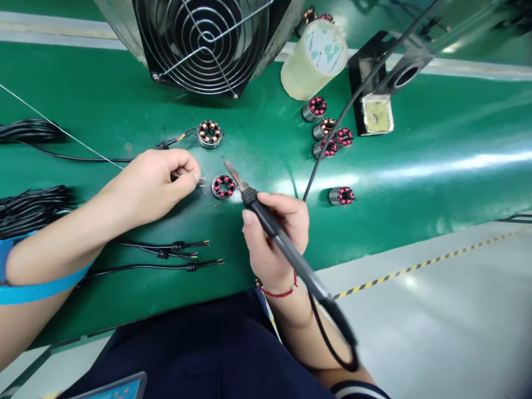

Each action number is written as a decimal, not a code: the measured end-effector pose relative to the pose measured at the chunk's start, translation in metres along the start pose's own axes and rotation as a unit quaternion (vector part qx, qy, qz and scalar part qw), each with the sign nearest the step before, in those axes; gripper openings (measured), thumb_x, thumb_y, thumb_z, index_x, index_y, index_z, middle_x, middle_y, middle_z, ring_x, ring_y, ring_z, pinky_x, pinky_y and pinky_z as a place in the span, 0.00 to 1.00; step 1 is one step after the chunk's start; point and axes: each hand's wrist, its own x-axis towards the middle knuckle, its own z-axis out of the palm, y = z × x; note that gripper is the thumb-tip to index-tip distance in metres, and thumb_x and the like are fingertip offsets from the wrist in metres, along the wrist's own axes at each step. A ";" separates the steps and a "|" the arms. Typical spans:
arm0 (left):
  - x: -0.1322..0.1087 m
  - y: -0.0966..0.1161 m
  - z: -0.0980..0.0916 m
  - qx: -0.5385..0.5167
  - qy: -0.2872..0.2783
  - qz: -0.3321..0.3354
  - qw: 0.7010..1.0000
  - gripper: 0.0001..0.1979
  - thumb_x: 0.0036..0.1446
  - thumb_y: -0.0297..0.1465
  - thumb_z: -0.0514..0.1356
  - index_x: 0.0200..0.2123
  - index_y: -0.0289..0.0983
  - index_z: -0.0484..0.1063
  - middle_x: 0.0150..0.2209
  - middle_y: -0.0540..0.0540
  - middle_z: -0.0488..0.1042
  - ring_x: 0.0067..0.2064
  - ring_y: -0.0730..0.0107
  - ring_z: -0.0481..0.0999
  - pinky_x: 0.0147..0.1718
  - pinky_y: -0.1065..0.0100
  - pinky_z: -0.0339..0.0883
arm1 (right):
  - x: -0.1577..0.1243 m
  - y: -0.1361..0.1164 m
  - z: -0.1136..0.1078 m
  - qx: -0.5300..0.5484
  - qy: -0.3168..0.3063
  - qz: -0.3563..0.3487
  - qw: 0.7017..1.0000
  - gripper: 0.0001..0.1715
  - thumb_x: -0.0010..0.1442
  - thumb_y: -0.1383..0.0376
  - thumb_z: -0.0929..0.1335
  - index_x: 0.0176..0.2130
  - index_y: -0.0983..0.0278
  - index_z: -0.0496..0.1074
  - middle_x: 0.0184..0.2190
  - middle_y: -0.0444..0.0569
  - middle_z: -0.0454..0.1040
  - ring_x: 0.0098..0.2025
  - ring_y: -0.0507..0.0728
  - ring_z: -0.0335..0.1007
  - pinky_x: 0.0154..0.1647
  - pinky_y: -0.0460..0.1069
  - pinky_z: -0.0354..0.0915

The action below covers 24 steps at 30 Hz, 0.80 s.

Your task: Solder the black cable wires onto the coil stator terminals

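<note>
My right hand (276, 235) is closed around a black soldering iron (266, 213), held like a pen, its tip raised just above and left of a small motor stator with red coils (223, 186) on the green bench. My left hand (160, 180) pinches the end of a black cable (201, 180), whose bared coloured wire ends point at that stator. A second stator with copper coils (209, 133), with a cable attached, lies farther back.
Two cut cables (183, 256) lie near the bench front. Cable bundles (33, 205) sit at left. A fan (203, 41), a tape roll (313, 58), an iron stand with sponge (376, 111) and several loose stators (328, 133) stand behind. One stator (341, 195) lies at right.
</note>
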 end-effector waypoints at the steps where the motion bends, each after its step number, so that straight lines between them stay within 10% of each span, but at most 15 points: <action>1: 0.001 0.000 0.000 -0.003 0.000 0.000 1.000 0.11 0.55 0.38 0.56 0.29 0.39 0.74 0.24 0.51 0.72 0.26 0.72 0.65 0.28 0.68 0.58 | -0.002 0.001 0.001 0.010 0.008 0.001 1.000 0.08 0.69 0.62 0.70 0.48 0.55 0.73 0.32 0.41 0.72 0.27 0.51 0.72 0.25 0.47 0.72; 24: 0.003 0.003 -0.005 -0.009 -0.017 -0.004 1.000 0.13 0.59 0.38 0.56 0.28 0.38 0.73 0.21 0.55 0.67 0.23 0.78 0.60 0.27 0.67 0.52 | -0.009 0.005 -0.002 0.004 0.002 0.039 0.999 0.09 0.70 0.55 0.70 0.46 0.56 0.72 0.32 0.40 0.75 0.22 0.48 0.73 0.20 0.45 0.73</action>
